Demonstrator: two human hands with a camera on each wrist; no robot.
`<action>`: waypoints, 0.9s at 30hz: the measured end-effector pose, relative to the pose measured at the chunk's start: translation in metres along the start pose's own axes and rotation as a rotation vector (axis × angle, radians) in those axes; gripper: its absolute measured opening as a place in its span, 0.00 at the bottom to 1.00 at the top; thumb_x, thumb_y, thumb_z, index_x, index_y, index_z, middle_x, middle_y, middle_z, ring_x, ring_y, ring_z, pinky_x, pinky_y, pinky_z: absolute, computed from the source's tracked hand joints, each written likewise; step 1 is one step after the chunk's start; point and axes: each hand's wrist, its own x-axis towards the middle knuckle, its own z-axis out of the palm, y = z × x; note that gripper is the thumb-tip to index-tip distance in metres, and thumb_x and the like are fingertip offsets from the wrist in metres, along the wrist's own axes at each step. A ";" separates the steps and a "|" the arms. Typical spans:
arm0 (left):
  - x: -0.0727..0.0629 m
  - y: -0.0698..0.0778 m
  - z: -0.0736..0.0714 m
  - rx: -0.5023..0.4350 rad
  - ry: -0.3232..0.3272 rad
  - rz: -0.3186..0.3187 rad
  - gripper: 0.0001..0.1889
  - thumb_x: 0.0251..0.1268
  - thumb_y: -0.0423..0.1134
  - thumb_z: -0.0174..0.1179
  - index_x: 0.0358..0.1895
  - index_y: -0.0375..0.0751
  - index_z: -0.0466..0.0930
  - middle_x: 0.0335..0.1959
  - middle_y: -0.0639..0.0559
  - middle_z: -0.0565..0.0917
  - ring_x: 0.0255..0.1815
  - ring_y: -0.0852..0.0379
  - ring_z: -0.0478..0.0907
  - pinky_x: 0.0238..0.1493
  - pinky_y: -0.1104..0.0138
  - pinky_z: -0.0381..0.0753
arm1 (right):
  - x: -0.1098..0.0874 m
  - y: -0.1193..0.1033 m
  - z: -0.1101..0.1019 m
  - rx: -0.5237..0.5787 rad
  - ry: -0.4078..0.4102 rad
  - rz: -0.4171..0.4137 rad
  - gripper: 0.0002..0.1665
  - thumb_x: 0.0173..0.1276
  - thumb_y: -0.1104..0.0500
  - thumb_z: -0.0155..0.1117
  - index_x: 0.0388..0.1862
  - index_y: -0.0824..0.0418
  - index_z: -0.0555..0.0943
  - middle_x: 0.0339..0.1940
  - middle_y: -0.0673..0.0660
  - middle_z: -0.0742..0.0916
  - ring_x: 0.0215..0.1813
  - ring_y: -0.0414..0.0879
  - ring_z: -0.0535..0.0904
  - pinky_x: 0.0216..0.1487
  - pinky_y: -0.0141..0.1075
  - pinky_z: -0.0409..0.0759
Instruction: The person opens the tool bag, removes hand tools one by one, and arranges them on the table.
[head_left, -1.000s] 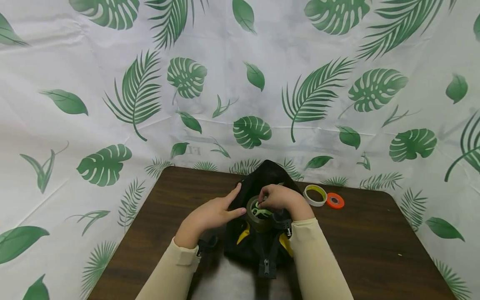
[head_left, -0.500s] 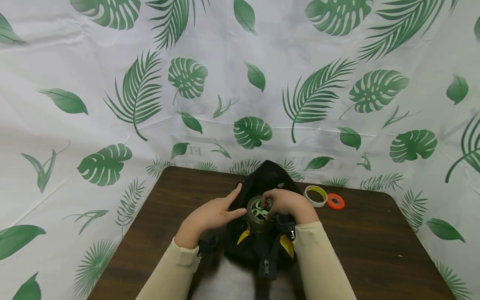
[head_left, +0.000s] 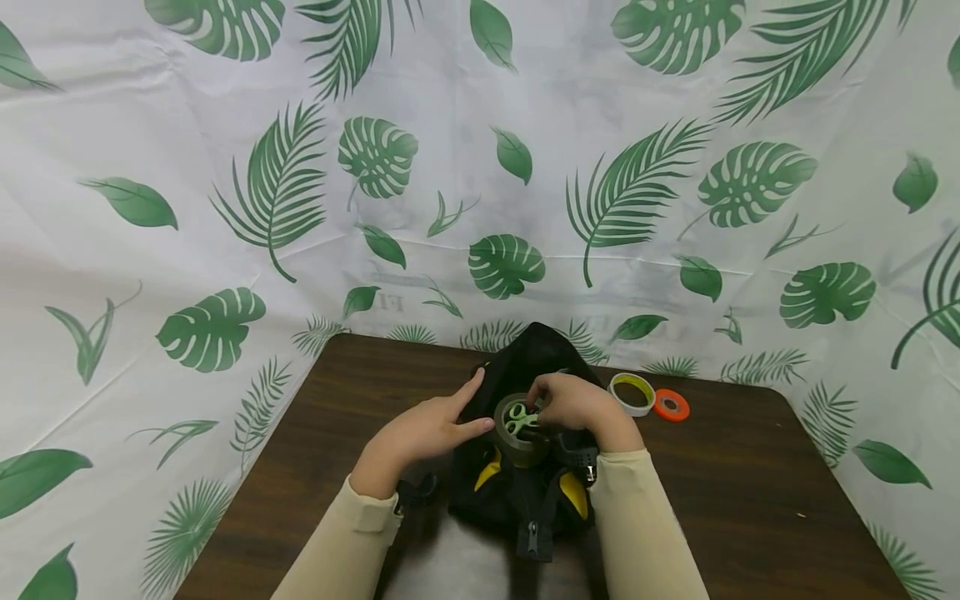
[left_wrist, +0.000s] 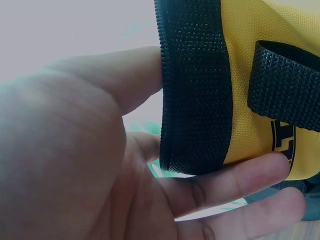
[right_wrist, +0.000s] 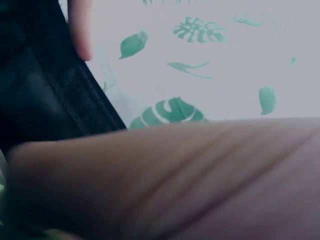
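Observation:
A black and yellow fabric bag with a zip (head_left: pixel 536 346) stands open at the middle of the table. Inside its mouth sits a roll of brown tape (head_left: pixel 504 446), and scissors with light green handles (head_left: pixel 517 414) stand in the roll's hole. My left hand (head_left: pixel 420 429) holds the bag's left rim; in the left wrist view the zipped black edge (left_wrist: pixel 195 90) runs between its fingers, two of them lying outside on the yellow cloth (left_wrist: pixel 245 115). My right hand (head_left: pixel 581 407) reaches over the roll beside the scissors, fingers bent down and fingertips partly hidden; I cannot tell whether they grip anything.
Right of the bag, a white tape roll with a yellow core (head_left: pixel 632 394) and an orange tape roll (head_left: pixel 671 405) lie on the dark wooden table (head_left: pixel 720 475). A zip end (head_left: pixel 534 537) hangs at the bag's front. Leaf-printed cloth (head_left: pixel 420 208) closes off the back.
My right hand has shifted slightly right, off the scissors' handles, and more of the green handles shows in the tape roll. My left hand has stayed at the rim.

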 end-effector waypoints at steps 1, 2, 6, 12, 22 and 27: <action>0.000 0.000 0.000 0.001 -0.001 -0.001 0.48 0.81 0.72 0.52 0.91 0.69 0.36 0.87 0.46 0.67 0.79 0.40 0.76 0.78 0.40 0.74 | 0.000 0.001 -0.001 0.011 0.029 -0.001 0.17 0.72 0.65 0.69 0.59 0.60 0.86 0.45 0.57 0.88 0.34 0.49 0.81 0.37 0.41 0.79; 0.000 0.000 0.000 0.002 -0.002 -0.003 0.47 0.81 0.72 0.52 0.91 0.70 0.36 0.87 0.47 0.66 0.80 0.40 0.76 0.79 0.40 0.74 | -0.001 0.002 -0.002 0.024 0.056 -0.003 0.17 0.73 0.65 0.67 0.59 0.61 0.86 0.42 0.57 0.88 0.32 0.49 0.81 0.36 0.41 0.79; 0.000 -0.001 0.000 -0.001 -0.003 -0.011 0.47 0.80 0.73 0.52 0.91 0.72 0.36 0.87 0.47 0.66 0.80 0.40 0.75 0.79 0.40 0.74 | -0.004 0.003 -0.006 0.084 0.151 -0.020 0.13 0.77 0.63 0.64 0.57 0.61 0.86 0.37 0.57 0.87 0.31 0.50 0.82 0.34 0.41 0.81; 0.001 -0.002 0.001 -0.002 0.001 -0.016 0.47 0.80 0.73 0.52 0.90 0.74 0.35 0.87 0.47 0.66 0.81 0.40 0.74 0.80 0.40 0.72 | -0.008 0.003 -0.010 0.186 0.293 -0.059 0.06 0.81 0.58 0.66 0.50 0.57 0.86 0.37 0.63 0.88 0.29 0.51 0.85 0.35 0.43 0.87; 0.001 -0.002 0.001 0.005 -0.005 -0.017 0.47 0.80 0.72 0.52 0.91 0.73 0.35 0.88 0.47 0.65 0.83 0.39 0.72 0.81 0.39 0.70 | -0.026 0.010 -0.016 0.446 0.572 -0.060 0.14 0.81 0.52 0.71 0.56 0.59 0.88 0.34 0.57 0.85 0.31 0.48 0.89 0.39 0.42 0.93; 0.001 -0.001 0.000 0.006 -0.003 -0.008 0.48 0.80 0.72 0.53 0.91 0.71 0.35 0.88 0.47 0.64 0.82 0.39 0.72 0.82 0.40 0.70 | -0.035 0.020 -0.013 0.645 0.697 -0.106 0.21 0.78 0.49 0.73 0.57 0.64 0.87 0.34 0.53 0.87 0.33 0.46 0.88 0.40 0.42 0.94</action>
